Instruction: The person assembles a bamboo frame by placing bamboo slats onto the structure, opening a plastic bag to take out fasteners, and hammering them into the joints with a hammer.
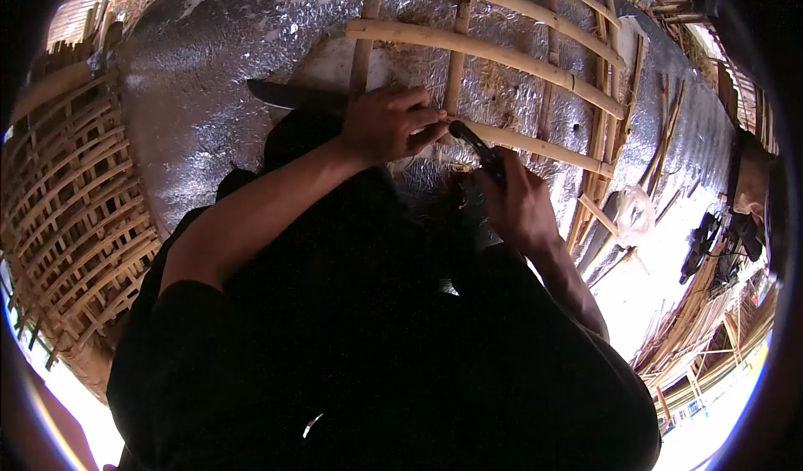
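Note:
My left hand (391, 125) is closed at the near end of a bamboo pole (535, 143), its thumb and fingers pinched together. Whatever lies between those fingertips is too small to make out. Wrapped in my right hand (520, 203) is a dark hand tool (477, 143) with a rounded tip, which points at the left fingertips; its exact kind does not show. The pole belongs to a bamboo frame (485, 48) of long poles laid across crosspieces. Left of my left hand lies a long dark blade (293, 96), its other end hidden behind my body and hand.
Crinkled silvery sheeting (201, 78) covers the ground under the frame. A woven bamboo lattice (75, 220) stands at the left. On the right are a clear plastic bag (636, 213), loose bamboo strips (669, 132) and dark objects with straps (711, 241).

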Motion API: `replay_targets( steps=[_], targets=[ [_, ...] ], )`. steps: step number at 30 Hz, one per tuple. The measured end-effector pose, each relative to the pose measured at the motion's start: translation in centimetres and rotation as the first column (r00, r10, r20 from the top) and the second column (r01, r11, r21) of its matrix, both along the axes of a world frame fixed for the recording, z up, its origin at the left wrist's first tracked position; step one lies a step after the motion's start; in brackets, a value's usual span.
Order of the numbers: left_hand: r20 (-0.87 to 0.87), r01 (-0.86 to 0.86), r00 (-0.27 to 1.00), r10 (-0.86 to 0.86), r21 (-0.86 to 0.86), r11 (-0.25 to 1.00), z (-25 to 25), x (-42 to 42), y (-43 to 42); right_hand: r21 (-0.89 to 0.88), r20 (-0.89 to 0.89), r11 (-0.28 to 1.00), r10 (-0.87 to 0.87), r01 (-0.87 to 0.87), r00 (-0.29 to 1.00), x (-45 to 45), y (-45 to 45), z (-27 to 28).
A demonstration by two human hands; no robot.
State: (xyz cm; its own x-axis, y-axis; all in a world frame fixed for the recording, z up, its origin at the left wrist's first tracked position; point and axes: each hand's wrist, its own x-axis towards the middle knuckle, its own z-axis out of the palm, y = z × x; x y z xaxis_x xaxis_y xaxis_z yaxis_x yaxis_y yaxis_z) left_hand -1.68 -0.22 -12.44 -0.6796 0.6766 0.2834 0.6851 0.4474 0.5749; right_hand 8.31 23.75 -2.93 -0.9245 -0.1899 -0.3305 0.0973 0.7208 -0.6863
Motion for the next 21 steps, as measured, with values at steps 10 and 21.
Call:
replay_targets(
  steps=[10, 21],
  targets=[
    [-0.065, 0.001, 0.998, 0.000, 0.010, 1.000, -0.5, -0.2, 0.0, -0.050, 0.015, 0.998, -0.024, 0.025, 1.000, -1.1, -0.4, 1.5],
    [-0.041, -0.017, 0.999, 0.015, -0.061, 0.998, -0.4, 0.5, -0.3, -0.079, -0.001, 0.992, -0.096, 0.095, 0.995, -1.6, -0.7, 4.4]
  ],
)
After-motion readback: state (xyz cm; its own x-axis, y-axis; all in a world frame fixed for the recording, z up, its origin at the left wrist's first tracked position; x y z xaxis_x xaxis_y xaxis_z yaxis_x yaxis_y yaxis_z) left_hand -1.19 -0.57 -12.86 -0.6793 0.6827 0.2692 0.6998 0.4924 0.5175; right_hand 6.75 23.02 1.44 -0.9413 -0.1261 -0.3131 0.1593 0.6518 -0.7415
